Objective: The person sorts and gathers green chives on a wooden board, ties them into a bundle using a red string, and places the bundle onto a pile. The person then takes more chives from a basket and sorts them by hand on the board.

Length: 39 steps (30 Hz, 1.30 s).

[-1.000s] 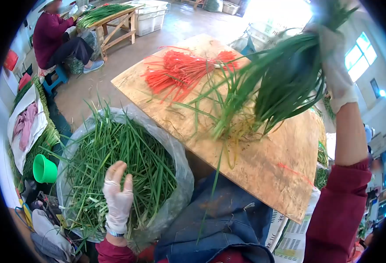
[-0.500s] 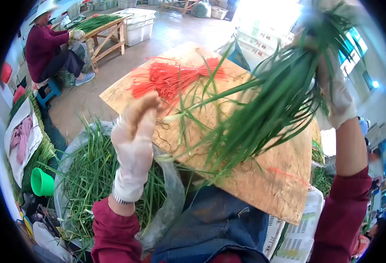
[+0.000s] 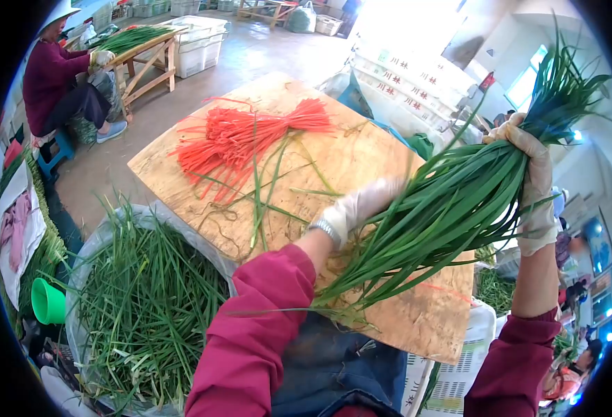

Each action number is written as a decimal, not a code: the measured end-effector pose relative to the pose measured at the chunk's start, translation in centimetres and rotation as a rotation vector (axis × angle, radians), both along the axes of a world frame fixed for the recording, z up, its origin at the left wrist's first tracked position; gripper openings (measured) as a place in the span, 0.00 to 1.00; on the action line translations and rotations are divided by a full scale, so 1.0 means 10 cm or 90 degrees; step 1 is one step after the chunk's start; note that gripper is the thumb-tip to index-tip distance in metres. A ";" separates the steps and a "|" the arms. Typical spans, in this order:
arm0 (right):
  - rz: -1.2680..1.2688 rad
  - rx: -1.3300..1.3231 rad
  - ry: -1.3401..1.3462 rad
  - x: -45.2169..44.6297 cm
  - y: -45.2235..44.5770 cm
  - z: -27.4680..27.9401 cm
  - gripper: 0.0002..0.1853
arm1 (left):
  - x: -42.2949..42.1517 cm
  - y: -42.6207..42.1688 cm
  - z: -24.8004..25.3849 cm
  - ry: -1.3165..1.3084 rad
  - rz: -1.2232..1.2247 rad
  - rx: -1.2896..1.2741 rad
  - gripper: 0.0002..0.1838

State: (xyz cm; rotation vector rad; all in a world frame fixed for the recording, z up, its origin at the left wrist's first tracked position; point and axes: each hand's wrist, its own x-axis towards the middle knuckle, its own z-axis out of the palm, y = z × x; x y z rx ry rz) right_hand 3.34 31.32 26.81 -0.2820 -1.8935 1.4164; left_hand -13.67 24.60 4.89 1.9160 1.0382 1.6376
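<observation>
My gloved right hand (image 3: 534,163) is wrapped round a bunch of garlic chives (image 3: 452,201), raised at the right with the leaves fanning down to the lower left. Above the fist, the other end of the bunch sticks up. My gloved left hand (image 3: 365,205) reaches over the wooden board (image 3: 417,316) to the near side of the hanging leaves. Its fingers are blurred and partly behind them, so their grip cannot be made out. A bundle of red ties (image 3: 250,135) lies on the board, with several loose leaves across and beside it.
A plastic-lined container of loose green leaves (image 3: 153,292) stands at the lower left, beside a green cup (image 3: 47,301). White crates (image 3: 410,90) are stacked behind the board. At the far left another person (image 3: 63,87) sits at a wooden table (image 3: 146,52).
My left hand has swung right and down from above the leaf container to the hanging chives. The right hand keeps hold of the bunch, which now hangs steadier. The view has shifted slightly.
</observation>
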 end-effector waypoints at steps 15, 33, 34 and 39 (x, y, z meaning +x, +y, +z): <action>-0.407 -0.033 0.023 0.12 0.38 -0.15 0.07 | 0.89 -1.08 -0.33 0.307 0.376 -0.297 0.64; -0.035 -0.137 0.111 -0.57 -1.44 0.00 0.14 | 0.26 -3.98 0.80 -0.240 0.749 -0.291 0.10; -0.018 -0.129 0.144 -0.70 -1.42 -0.26 0.14 | 0.25 -4.14 0.71 -0.250 0.773 -0.302 0.09; -0.131 -0.488 0.111 -1.23 -0.78 -1.71 0.12 | 0.14 -4.52 -0.09 -0.155 0.820 -0.435 0.08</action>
